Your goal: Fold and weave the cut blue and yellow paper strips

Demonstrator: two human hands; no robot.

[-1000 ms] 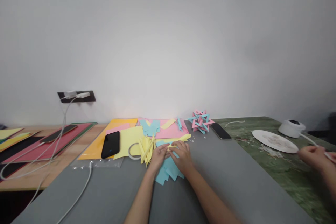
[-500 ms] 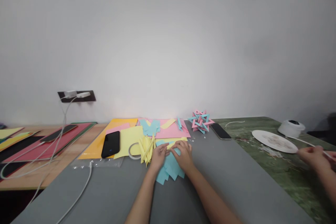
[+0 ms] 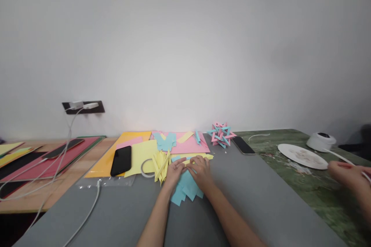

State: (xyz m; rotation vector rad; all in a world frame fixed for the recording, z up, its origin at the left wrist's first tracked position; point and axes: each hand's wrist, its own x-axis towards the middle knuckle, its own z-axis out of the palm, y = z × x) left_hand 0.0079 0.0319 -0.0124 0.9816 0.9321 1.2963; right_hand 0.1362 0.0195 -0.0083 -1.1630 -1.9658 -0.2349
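Both hands meet over the grey table. My left hand pinches one end of a yellow paper strip, its fingers closed. My right hand grips the same strip farther along, and the pointed end sticks out past it to the right. Beneath my hands lie several blue paper pieces, partly covered. A pile of folded yellow strips sits just left of my left hand. Beside that pile a roll of tape rests flat.
A black phone lies left on coloured sheets; another phone is at the right. A pink and blue paper star ball stands near the wall. A co-worker's hand holds a white strip near a white plate.
The yellow strip's end now reaches farther right and looks narrower and more pointed. My hands stay nearly in place. The co-worker's hand has shifted slightly.
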